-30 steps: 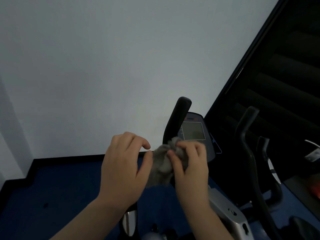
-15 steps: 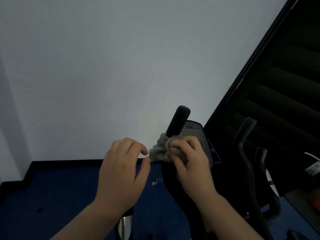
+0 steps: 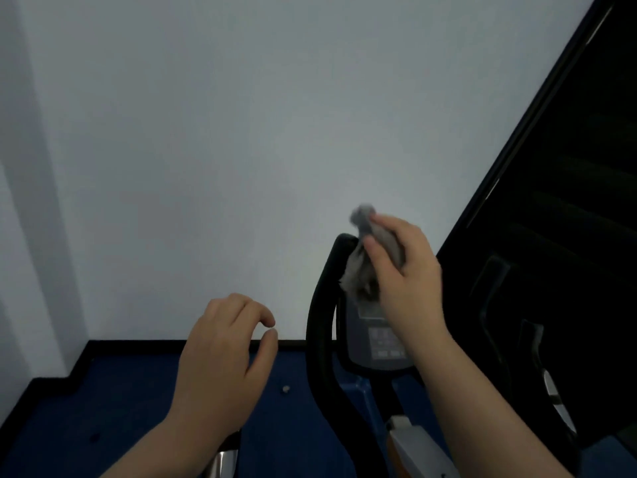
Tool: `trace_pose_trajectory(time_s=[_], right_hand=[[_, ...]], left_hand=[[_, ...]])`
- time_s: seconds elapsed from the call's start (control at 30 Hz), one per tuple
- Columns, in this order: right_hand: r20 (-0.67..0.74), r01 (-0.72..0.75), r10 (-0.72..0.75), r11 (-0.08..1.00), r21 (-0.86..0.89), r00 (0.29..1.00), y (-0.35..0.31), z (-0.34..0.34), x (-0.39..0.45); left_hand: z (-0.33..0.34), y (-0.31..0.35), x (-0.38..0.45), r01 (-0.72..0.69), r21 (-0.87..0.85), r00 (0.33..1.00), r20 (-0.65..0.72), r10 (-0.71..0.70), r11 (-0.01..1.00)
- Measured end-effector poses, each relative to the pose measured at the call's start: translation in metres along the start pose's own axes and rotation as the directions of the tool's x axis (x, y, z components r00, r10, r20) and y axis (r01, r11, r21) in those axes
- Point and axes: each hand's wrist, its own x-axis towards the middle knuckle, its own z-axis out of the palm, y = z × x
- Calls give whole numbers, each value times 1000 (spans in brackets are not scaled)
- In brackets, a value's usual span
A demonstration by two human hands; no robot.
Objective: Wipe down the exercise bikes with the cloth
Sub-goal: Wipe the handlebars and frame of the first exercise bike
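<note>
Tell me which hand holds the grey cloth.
The right hand, raised at the black handlebar, grips the crumpled grey cloth; the left hand hangs empty.

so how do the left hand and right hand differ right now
The right hand grips the grey cloth; the left hand holds nothing, its fingers loosely curled. The right hand is raised at the top of the black handlebar; the left hand hangs lower, apart from the bike. Both are bare, seen from the back.

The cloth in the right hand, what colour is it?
Grey cloth, seen in the head view.
</note>
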Motion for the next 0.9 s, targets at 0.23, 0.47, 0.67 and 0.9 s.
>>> trace_pose_trajectory(time_s=[0.23,0.47,0.67,0.9], right_hand=[[106,-303,284,908,291,953,12,20,-75],[50,-331,346,832,445,937,10,48,-53],[87,-356,345,908,220,935,20,13,-68],[134,-375,360,920,113,923,7,41,-82]], left_hand=[[-1,2,-1,29,11,1000,7,-29,1000],[-1,4,0,40,54,999,6,-41,998],[1,3,0,44,46,999,-19,-43,998],[1,2,-1,42,49,999,-28,-41,998]])
